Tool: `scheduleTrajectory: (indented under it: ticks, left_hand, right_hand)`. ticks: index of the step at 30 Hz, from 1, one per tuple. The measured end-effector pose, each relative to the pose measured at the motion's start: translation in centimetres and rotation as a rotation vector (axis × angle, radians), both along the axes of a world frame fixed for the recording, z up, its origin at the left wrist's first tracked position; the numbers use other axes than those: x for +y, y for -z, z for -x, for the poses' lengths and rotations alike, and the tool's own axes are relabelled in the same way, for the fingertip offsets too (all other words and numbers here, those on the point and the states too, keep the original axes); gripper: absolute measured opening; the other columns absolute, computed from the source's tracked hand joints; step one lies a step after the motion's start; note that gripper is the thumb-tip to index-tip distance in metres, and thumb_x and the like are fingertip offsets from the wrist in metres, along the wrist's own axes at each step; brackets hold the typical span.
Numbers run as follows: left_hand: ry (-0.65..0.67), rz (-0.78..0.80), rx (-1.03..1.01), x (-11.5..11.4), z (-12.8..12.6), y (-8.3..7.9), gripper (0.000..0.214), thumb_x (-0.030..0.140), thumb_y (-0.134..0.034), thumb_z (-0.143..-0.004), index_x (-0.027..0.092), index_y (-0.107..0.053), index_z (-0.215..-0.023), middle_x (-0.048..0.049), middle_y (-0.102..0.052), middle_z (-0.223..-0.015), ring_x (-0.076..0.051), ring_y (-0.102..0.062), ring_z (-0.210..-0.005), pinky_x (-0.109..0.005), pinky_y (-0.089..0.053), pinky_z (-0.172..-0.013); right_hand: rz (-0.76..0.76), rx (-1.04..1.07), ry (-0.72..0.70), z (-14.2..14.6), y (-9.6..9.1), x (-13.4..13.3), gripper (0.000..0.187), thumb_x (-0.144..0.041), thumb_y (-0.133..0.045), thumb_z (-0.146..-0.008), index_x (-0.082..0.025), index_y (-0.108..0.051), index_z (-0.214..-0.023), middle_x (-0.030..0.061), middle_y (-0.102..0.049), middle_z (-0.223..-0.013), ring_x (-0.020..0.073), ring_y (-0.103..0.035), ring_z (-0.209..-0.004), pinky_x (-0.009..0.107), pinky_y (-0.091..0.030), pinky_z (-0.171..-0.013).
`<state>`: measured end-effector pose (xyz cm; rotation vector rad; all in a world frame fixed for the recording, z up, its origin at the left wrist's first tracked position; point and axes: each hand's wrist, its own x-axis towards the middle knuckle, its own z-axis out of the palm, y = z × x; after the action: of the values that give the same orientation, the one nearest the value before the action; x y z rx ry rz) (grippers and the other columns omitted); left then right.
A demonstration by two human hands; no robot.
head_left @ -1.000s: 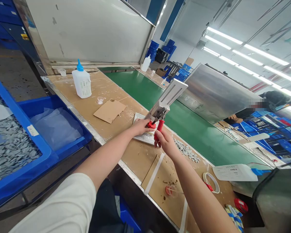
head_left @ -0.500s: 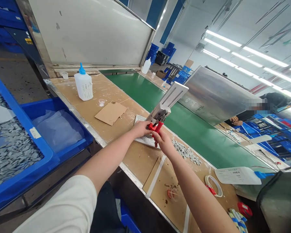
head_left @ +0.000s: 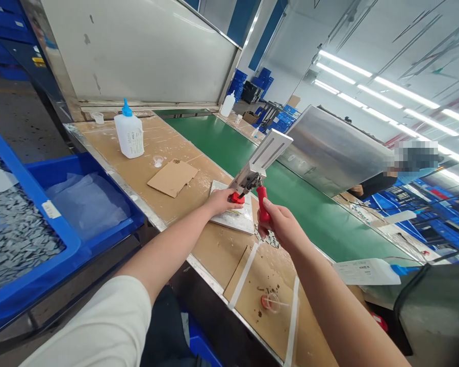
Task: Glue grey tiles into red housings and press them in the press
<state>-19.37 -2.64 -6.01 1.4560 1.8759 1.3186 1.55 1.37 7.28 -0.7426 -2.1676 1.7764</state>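
A toggle clamp on an upright slotted metal bracket [head_left: 270, 150] stands over a pale base plate [head_left: 239, 220] on the workbench. My right hand [head_left: 285, 224] is closed round the clamp's red handle [head_left: 262, 196], which points downward on the right side. With its fingers, my left hand [head_left: 219, 202] grips a small red block [head_left: 237, 198] under the clamp; whatever lies beneath the block is hidden. Small grey chips [head_left: 272, 240] lie in a loose pile beside the plate, partly behind my right hand.
A glue bottle with a blue cap [head_left: 130, 135], a cardboard piece [head_left: 173, 177] and a small cup [head_left: 270, 302] stand on the bench. A green conveyor belt [head_left: 306, 191] runs behind. Left are blue bins [head_left: 71, 239], one full of grey chips. Another person [head_left: 378, 183] works across the belt.
My right hand has swung the red handle outward to the right and toward me, away from the red block. My left hand stays at the block. The view has shifted slightly.
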Motion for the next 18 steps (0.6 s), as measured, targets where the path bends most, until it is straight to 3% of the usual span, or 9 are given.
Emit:
scheduleTrajectory:
  ticks: [10,18]
  left_hand:
    - [-0.018,0.039,0.045,-0.5,-0.2,-0.9,0.054,0.056,-0.084,-0.081,0.025,-0.074,-0.123,-0.0041,-0.082,-0.113,-0.029,-0.073,-0.110,-0.045,-0.050,-0.112]
    - [-0.003,0.043,0.064,-0.5,-0.2,-0.9,0.055,0.059,-0.083,-0.081,0.026,-0.075,-0.123,-0.0043,-0.082,-0.111,-0.029,-0.073,-0.110,-0.046,-0.049,-0.114]
  right_hand:
    - [-0.069,0.001,-0.024,0.5,2.7,0.2,0.066,-0.082,-0.068,-0.085,-0.022,-0.053,-0.066,-0.0060,-0.043,-0.051,0.0137,-0.056,-0.044,0.027,-0.042,-0.045]
    - [-0.100,0.026,0.006,0.2,2.0,0.4,0.068,-0.083,-0.064,-0.088,-0.021,-0.053,-0.061,-0.0052,-0.042,-0.048,0.0141,-0.056,-0.042,0.028,-0.042,-0.046]
